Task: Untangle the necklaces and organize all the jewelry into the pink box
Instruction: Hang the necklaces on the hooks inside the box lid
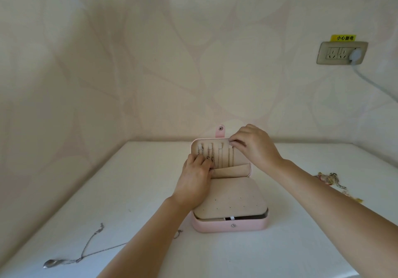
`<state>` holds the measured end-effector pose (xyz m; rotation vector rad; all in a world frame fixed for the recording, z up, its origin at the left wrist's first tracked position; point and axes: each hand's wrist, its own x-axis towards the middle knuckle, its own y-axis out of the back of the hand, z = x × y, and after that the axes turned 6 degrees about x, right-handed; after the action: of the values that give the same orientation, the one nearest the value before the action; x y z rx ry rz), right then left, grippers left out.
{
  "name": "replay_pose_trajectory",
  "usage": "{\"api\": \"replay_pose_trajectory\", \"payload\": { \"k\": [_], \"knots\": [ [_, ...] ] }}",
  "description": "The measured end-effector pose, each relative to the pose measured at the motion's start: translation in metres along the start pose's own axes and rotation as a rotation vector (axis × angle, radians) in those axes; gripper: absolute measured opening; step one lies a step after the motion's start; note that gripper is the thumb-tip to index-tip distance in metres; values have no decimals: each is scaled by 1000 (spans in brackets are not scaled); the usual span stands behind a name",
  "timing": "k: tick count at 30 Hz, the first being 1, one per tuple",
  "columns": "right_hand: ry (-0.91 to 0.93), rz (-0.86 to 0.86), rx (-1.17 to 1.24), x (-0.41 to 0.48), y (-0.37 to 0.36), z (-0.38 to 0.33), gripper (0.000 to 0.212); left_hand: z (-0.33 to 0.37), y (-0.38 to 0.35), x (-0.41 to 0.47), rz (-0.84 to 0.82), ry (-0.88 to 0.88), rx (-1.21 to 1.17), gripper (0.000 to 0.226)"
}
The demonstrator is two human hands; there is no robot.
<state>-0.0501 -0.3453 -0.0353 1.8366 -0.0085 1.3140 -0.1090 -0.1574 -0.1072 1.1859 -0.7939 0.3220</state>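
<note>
The pink box (230, 226) stands open in the middle of the white table, its lid (241, 159) upright. Thin chains (219, 159) hang from small hooks on the beige lid lining. My left hand (196, 176) rests on the lid's lower left, fingers curled over chain ends by the pocket. At the lid's top right, the fingertips of my right hand (252, 144) pinch something at the rightmost hook. A silver necklace (86, 249) with a leaf pendant lies at the front left. A tangle of gold and silver jewelry (331, 180) lies at the right.
The table (129, 191) sits in a corner between two wallpapered walls. A wall socket (341, 53) with a plug and grey cable is at the upper right. The box's beige earring panel (232, 200) covers the lower tray.
</note>
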Motion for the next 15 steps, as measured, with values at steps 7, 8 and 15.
{"api": "replay_pose_trajectory", "payload": {
  "k": [7,8,15],
  "knots": [
    [-449,-282,421,11,11,2,36,2,3,0,-13,-25,10,29],
    [-482,-296,458,12,10,3,27,2,3,0,-21,-25,11,27],
    [-507,-231,498,18,10,-1,17,4,5,1,30,-84,162,11]
  ]
}}
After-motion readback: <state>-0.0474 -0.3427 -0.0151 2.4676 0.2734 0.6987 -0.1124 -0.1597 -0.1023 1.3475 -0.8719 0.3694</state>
